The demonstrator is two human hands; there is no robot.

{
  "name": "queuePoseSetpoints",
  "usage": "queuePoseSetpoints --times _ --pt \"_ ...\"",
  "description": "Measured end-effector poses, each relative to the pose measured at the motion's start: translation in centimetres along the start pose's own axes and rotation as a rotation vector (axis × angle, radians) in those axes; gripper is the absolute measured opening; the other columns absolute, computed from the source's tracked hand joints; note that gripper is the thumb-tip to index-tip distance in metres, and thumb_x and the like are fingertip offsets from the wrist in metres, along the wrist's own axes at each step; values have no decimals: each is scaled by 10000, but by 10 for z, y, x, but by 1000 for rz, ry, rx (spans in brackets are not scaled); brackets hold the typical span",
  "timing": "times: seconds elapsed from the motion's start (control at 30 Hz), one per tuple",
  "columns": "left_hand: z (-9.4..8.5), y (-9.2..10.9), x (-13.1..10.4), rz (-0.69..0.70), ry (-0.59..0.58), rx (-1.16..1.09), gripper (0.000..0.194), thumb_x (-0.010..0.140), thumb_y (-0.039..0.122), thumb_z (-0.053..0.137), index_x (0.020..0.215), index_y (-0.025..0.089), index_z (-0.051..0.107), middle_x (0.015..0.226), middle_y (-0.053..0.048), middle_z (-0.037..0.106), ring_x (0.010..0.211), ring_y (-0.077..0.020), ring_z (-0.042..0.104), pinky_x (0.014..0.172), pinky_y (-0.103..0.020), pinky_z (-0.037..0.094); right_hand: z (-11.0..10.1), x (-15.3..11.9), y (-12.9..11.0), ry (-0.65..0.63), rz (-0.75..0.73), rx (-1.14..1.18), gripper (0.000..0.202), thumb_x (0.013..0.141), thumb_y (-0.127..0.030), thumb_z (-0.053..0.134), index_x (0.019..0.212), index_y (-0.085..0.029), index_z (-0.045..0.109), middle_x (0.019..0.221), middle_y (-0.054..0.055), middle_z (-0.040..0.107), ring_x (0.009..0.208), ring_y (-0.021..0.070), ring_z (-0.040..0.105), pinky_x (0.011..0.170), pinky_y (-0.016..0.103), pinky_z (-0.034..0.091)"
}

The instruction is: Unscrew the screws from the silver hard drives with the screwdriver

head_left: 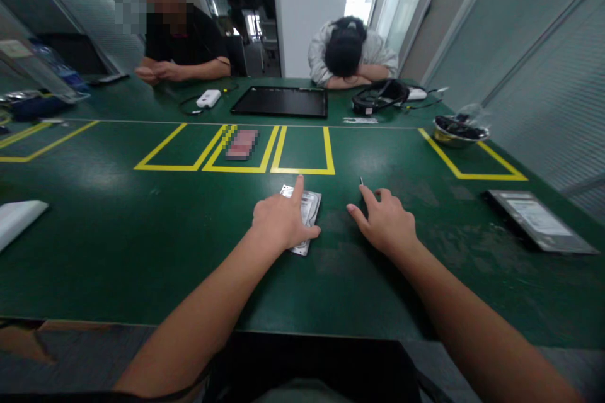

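A silver hard drive (309, 204) lies on the green table in front of me. My left hand (281, 217) is over it, gripping across its width: the thumb reaches the right edge, the index finger stretches past the far edge, and the other fingers curl at the left, partly hidden. To the right, my right hand (385, 217) rests low at the table with thumb and index finger apart. Just beyond its index fingertip shows a small thin metal tip (362, 181); what it belongs to is hidden or too small to make out.
Yellow tape frames (302, 171) cross the table, one around a blurred reddish item (242, 145). A larger drive (539, 220) and a bowl (460, 132) are at right. Behind are a dark screen panel (281, 102), cables (378, 97) and two people, one head-down.
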State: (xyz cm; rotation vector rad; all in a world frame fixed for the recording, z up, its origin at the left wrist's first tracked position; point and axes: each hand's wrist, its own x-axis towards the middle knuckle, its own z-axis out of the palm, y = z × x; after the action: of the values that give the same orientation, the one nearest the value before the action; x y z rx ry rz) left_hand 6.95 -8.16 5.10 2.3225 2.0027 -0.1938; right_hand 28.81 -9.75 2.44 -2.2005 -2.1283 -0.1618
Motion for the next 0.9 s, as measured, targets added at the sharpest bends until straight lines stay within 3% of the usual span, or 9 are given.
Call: queuePoseSetpoints --times 0.4,0.53,0.7,0.9 --pt "-4 -18 7 45 13 -49 1200 624 788 618 1559 235 107 1209 -213 619 1031 -395 601 795 -468 480 3 3 4 15 0 -1 665 956 -655 232 1469 -265 398 1280 169 544 1057 340 589 716 423 520" --pt "-12 -34 2 22 14 -43 1175 652 789 598 1564 243 96 1237 -233 594 1049 -410 598 797 -477 474 3 3 5 17 -6 1 659 962 -646 224 1469 -266 402 1282 171 549 1050 343 598 721 432 525" --pt "-18 -81 -7 -70 -1 -4 1148 664 791 591 1559 247 122 1238 -241 586 1046 -423 615 800 -480 486 0 5 5 -17 10 19 659 962 -647 207 1466 -271 407 1287 175 554 1050 340 605 738 439 523" --pt "-15 -166 -22 -255 -95 -22 1151 709 799 527 1566 183 68 1308 -271 568 1076 -443 623 847 -496 493 0 4 5 6 -4 20 662 962 -645 216 1441 -246 440 1271 180 564 1038 348 616 730 441 526"
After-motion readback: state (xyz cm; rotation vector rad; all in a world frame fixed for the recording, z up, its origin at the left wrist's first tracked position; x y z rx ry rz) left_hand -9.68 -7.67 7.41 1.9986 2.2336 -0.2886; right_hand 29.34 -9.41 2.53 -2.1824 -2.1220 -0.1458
